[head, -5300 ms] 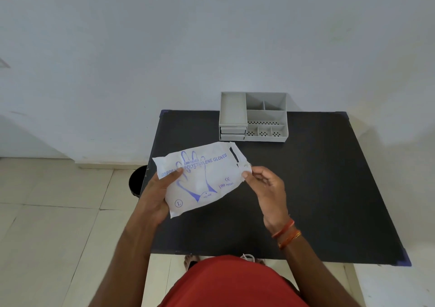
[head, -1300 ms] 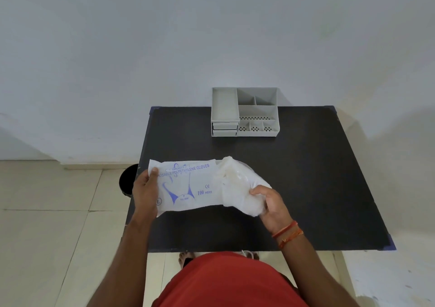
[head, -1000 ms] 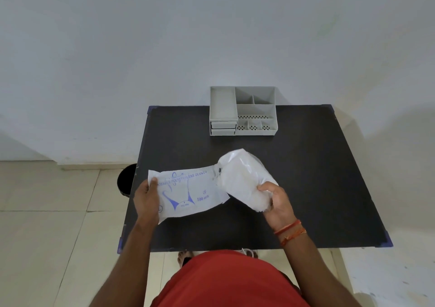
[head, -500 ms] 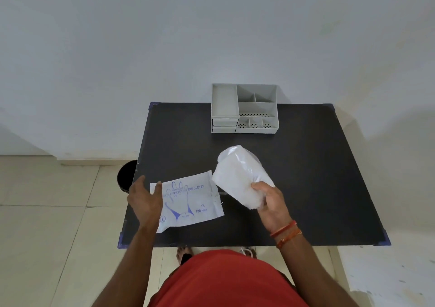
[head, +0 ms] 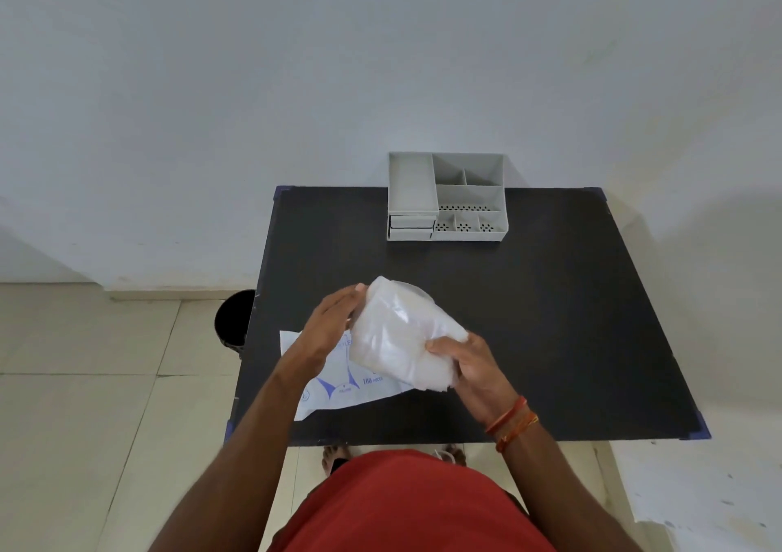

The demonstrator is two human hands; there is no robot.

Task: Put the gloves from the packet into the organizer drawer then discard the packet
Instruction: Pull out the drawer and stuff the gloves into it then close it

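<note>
Head view, right hand gripping gloves, left hand flat against them, packet at table near edge.

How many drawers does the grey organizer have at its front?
2, stacked at the organizer's front left: upper drawer and lower drawer, both closed. Others may be hidden.

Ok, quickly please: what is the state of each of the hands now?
Left hand: open, flat against the side of the stack of clear gloves.
Right hand: closed, holding the stack of clear gloves.
</note>
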